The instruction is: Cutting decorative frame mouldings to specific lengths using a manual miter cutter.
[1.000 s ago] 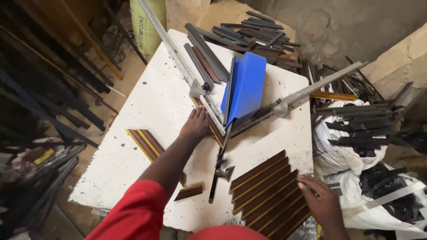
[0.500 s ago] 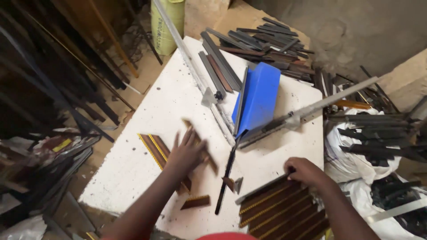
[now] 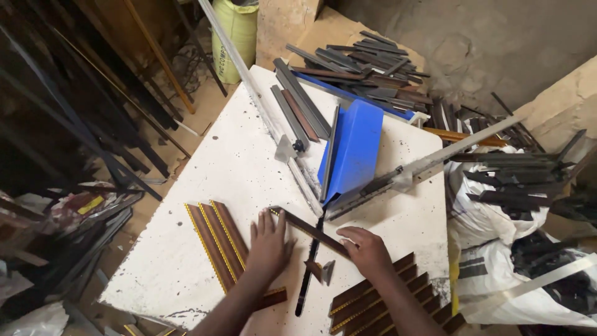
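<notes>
A brown strip [image 3: 309,231] lies slantwise on the speckled white tabletop [image 3: 236,162]. The left hand [image 3: 268,246] rests flat, fingers spread, beside it; the right hand [image 3: 367,249] grips its end. Dark offcuts [image 3: 367,68] crowd the dirt floor [image 3: 497,43].

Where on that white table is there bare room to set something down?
The widest bare patch of the white table lies left of the long metal rail, above the brown strips by the left hand. A smaller patch sits right of the right hand, below the blue guard. Between the hands and bottom right it is crowded.
</notes>
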